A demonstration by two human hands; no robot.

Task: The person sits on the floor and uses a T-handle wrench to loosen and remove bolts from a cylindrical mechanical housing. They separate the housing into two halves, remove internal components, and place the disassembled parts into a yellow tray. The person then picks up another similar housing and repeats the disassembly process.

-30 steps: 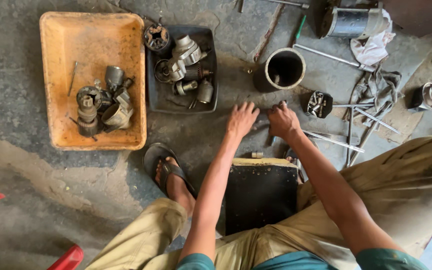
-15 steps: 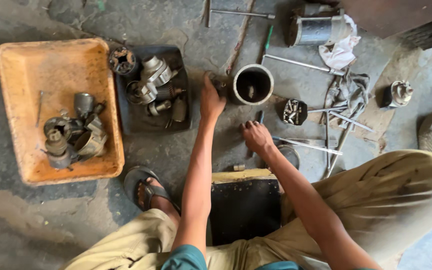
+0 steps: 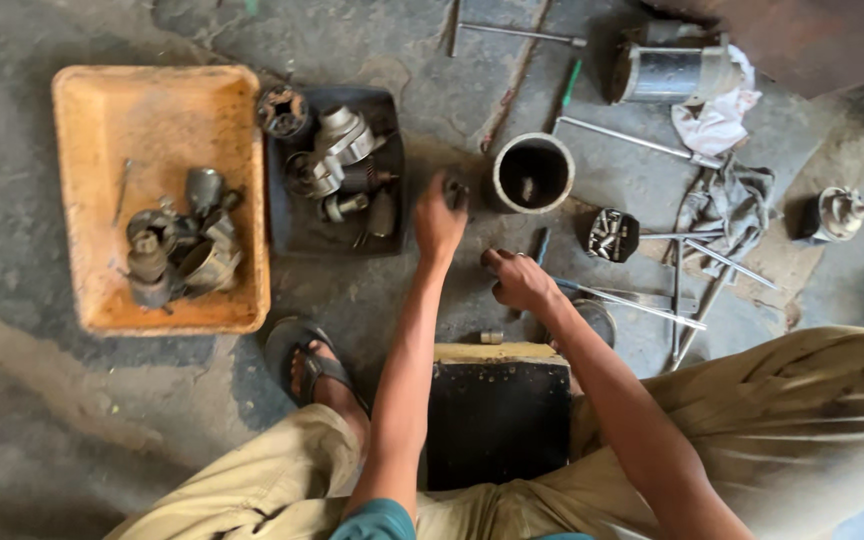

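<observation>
My left hand (image 3: 439,217) reaches forward over the concrete floor and grips a small dark metal part (image 3: 455,188) between the black tray (image 3: 294,228) and the open metal cylinder (image 3: 533,172). My right hand (image 3: 518,281) rests lower on the floor with its fingers curled, next to a thin blue-handled tool (image 3: 541,245); whether it holds anything I cannot tell. The black tray carries several grey motor parts (image 3: 340,150).
An orange tray (image 3: 102,120) with several greasy parts lies at the left. Long rods (image 3: 642,145), a rag (image 3: 717,125), a motor housing (image 3: 667,70), a brush holder (image 3: 612,234) and a small rotor part (image 3: 838,212) lie at the right. A black box (image 3: 497,415) sits between my knees, my sandalled foot (image 3: 314,368) beside it.
My left hand has moved forward from beside the right hand to the spot near the cylinder and closed on a small part. The right hand has drawn back a little.
</observation>
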